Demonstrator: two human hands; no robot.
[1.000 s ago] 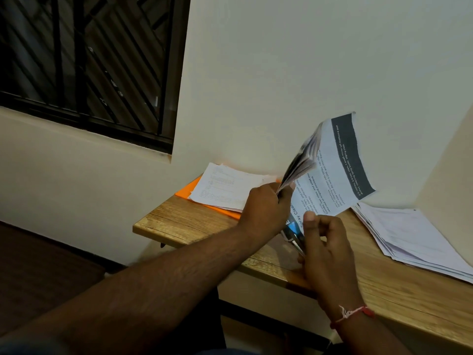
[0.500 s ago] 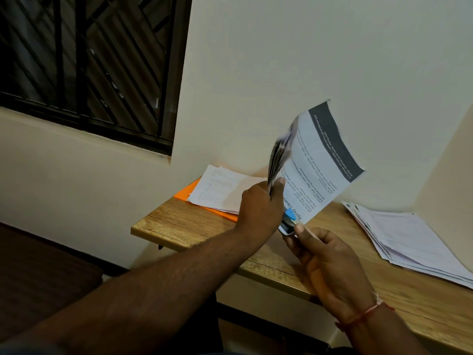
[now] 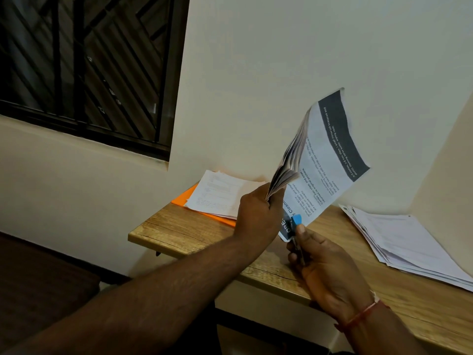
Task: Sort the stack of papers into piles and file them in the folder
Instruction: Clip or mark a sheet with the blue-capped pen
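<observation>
Papers, a thick printed white stack (image 3: 322, 160), stand upright above the wooden tabletop's (image 3: 194, 233) near edge, clenched by the left hand (image 3: 258, 213); the right hand (image 3: 325, 265) pinches their lower corner at a small blue clip (image 3: 297, 220). An orange folder (image 3: 188, 199) under white sheets (image 3: 220, 196) lies at the far left corner, a white paper pile (image 3: 399, 242) rightward.

The table (image 3: 194, 226) is a matt, wood-grain board with a few dark cracks along its front edge. The held sheaf of papers (image 3: 330, 160) is thin matt paper, its front sheet printed with a dark grey band. The blue clip (image 3: 297, 219) at its lower corner looks like smooth plastic. The folder (image 3: 184, 198) at the table's far left corner is smooth and orange; whether card or plastic cannot be told. The wall (image 3: 281, 60) is matt paint.
</observation>
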